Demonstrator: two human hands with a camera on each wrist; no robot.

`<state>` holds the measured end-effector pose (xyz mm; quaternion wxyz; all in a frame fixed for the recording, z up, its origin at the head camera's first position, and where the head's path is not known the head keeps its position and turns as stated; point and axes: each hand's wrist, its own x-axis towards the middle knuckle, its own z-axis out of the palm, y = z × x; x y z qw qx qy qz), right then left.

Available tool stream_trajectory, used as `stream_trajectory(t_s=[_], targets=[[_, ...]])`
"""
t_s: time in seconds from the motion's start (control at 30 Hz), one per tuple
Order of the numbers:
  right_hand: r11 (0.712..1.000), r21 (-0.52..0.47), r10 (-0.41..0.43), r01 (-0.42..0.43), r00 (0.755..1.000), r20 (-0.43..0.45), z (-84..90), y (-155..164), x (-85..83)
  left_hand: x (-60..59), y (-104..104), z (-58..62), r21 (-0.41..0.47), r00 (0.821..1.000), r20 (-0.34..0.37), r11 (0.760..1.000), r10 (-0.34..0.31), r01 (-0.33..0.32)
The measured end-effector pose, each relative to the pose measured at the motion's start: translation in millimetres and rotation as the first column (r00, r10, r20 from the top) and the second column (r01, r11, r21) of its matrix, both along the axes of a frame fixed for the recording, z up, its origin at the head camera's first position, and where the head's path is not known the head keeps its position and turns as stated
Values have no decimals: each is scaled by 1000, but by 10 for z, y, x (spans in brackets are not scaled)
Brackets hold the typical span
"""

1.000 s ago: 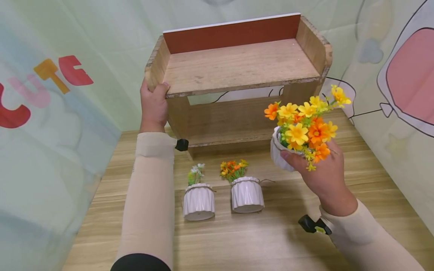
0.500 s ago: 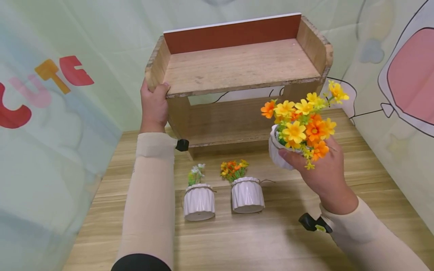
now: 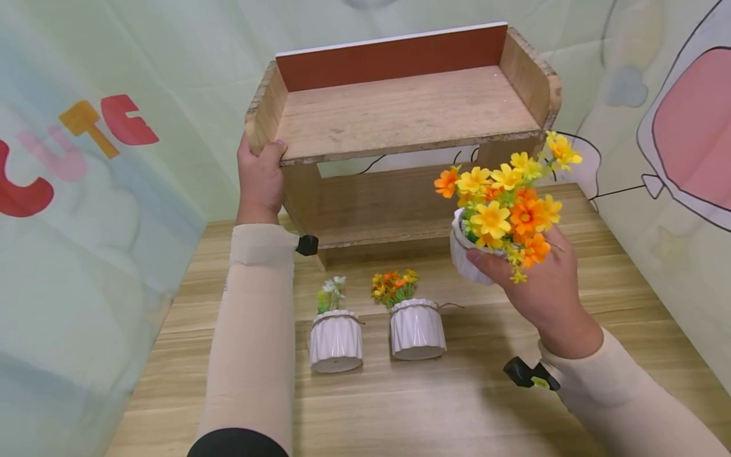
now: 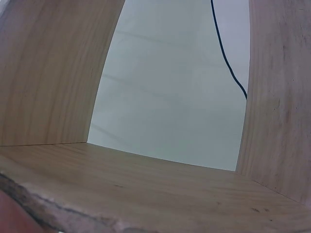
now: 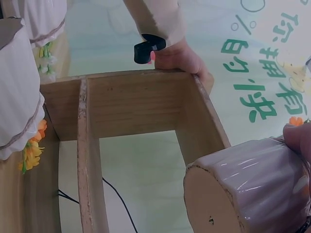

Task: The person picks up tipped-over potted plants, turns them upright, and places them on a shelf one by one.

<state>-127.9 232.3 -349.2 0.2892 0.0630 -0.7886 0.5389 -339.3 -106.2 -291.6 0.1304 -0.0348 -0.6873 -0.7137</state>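
Observation:
My left hand grips the left side of a small wooden shelf unit, its thumb over the edge of the upper board. In my right hand is a white fluted flowerpot with yellow and orange artificial flowers. It is held in front of the unit's right end, and the right wrist view shows its brown base tilted toward the camera. Two similar pots lie on the table, bases facing me: a left pot with small white flowers, and a middle pot with orange ones.
The unit stands at the back of a wood-grain table. Its lower shelf has an open back, with a dark line visible behind it in the left wrist view. Printed cloth walls close in the back and both sides.
My right hand has moved slightly left and away from me, carrying the flowerpot. My left hand keeps its grip on the shelf unit, and the two pots on the table stay put.

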Motion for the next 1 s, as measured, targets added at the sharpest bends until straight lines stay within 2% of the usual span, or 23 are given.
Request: stream_trajectory(t_s=[0.3, 0.53, 1.0], targets=[[999, -20, 47, -48, 998, -40, 29, -7, -24, 5, -6, 1, -4, 1000, 18, 1000, 3, -3], [999, 46, 21, -18, 998, -53, 71, -9, -37, 0, 0, -4, 12, 1000, -7, 1000, -10, 10], [999, 31, 19, -20, 999, 29, 130, -14, -42, 0, 3, 2, 11, 1000, -12, 1000, 5, -5]])
